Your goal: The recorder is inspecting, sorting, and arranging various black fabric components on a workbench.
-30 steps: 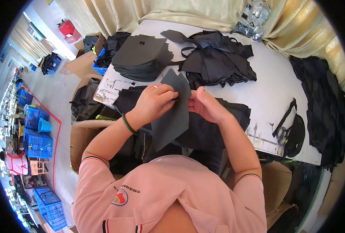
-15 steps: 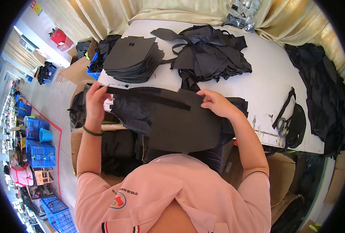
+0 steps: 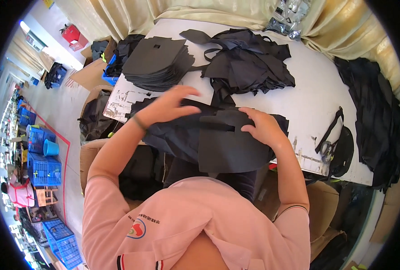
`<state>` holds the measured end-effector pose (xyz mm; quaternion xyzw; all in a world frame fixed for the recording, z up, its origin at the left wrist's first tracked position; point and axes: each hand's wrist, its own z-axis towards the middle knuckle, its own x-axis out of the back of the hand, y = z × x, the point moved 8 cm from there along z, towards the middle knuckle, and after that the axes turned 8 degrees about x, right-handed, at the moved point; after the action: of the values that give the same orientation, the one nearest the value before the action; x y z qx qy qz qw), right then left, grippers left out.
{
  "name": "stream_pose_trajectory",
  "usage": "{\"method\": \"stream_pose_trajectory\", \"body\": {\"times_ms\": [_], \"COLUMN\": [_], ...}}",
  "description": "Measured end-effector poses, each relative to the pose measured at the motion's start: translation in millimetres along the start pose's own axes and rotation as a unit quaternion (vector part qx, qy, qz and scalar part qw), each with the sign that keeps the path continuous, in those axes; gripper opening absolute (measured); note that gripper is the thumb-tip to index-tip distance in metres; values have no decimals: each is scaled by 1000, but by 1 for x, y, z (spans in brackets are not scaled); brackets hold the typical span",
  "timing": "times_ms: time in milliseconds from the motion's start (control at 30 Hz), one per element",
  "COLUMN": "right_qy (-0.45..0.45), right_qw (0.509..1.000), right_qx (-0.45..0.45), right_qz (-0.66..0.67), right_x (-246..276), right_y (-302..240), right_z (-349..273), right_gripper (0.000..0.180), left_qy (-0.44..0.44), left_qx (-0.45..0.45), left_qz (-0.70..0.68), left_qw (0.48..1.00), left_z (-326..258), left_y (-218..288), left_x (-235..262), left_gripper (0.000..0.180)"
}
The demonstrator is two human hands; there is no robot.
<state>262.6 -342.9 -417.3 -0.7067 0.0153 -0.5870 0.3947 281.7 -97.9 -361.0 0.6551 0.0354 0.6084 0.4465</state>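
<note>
A dark grey, stiff sheet-like panel with a rounded lower edge and a small slot lies across black fabric pieces at the table's near edge. My right hand grips the panel's upper right part, with thumb and forefinger over its surface. Above the fabric, left of the panel, my left hand is open, its fingers stretched to the right and slightly blurred. I see nothing held in it. A black strip runs close by its fingertips toward the panel's top edge; whether they touch cannot be made out.
A stack of similar panels stands at the table's far left, beside a heap of black fabric parts. A black pouch with a strap and scissors lie at right. Black cloth hangs over the right edge. Cardboard boxes stand below.
My left hand has let go of the black strip's end and moved right, its fingers opening. The panel and my right hand have shifted a little to the right.
</note>
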Motion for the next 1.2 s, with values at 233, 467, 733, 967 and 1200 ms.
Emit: {"method": "stream_pose_trajectory", "body": {"times_ms": [233, 467, 733, 967, 1200], "right_qy": [63, 98, 124, 96, 190], "right_qw": [990, 966, 956, 970, 971], "right_qx": [88, 99, 106, 22, 63], "right_qz": [-89, -217, -243, -222, -131], "right_x": [17, 21, 18, 7, 29], "right_y": [-41, -46, -52, 4, 50], "right_z": [-6, -19, -16, -10, 48], "right_gripper": [61, 57, 55, 45, 43], "left_qy": [-397, -396, -353, -32, -130], "left_qx": [147, 172, 133, -153, -153], "left_qz": [-216, -313, -281, 107, 180], "left_qw": [880, 846, 882, 982, 963], "left_z": [58, 61, 65, 47, -9], "left_y": [9, 15, 14, 56, 34], "left_x": [-122, -136, -130, -112, -173], "left_gripper": [51, 66, 68, 82, 99]}}
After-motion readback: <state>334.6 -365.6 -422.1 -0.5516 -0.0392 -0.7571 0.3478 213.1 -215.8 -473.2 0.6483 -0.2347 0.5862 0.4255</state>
